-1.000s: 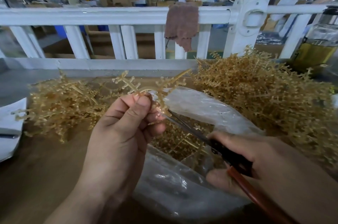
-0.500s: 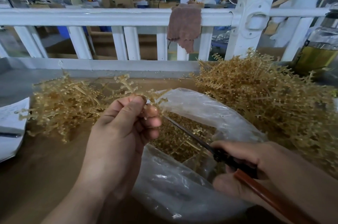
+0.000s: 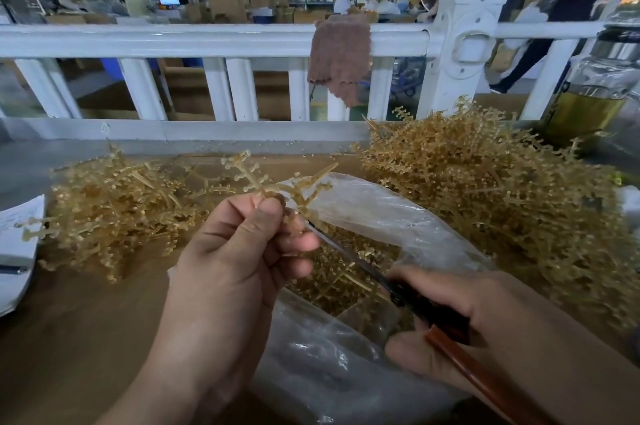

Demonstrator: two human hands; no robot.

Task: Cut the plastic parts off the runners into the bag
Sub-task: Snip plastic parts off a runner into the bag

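Observation:
My left hand (image 3: 239, 251) pinches a tan plastic runner (image 3: 273, 182) between thumb and fingers, holding it above the open mouth of a clear plastic bag (image 3: 381, 213). My right hand (image 3: 460, 313) grips scissors (image 3: 391, 286) with black and red-brown handles. Their blade tips sit right at the runner, just beside my left fingertips. Inside the bag lies a heap of cut tan parts (image 3: 332, 275).
A big pile of tan runners (image 3: 491, 202) lies on the right and a smaller pile (image 3: 114, 213) on the left of the brown table. White papers (image 3: 17, 244) sit at the left edge, a glass jar (image 3: 595, 92) at the far right, a white railing (image 3: 207, 39) behind.
My left hand has turned the runner so its branches stick up higher above the bag. The scissors stay pointed at it; whether a part dropped is not visible.

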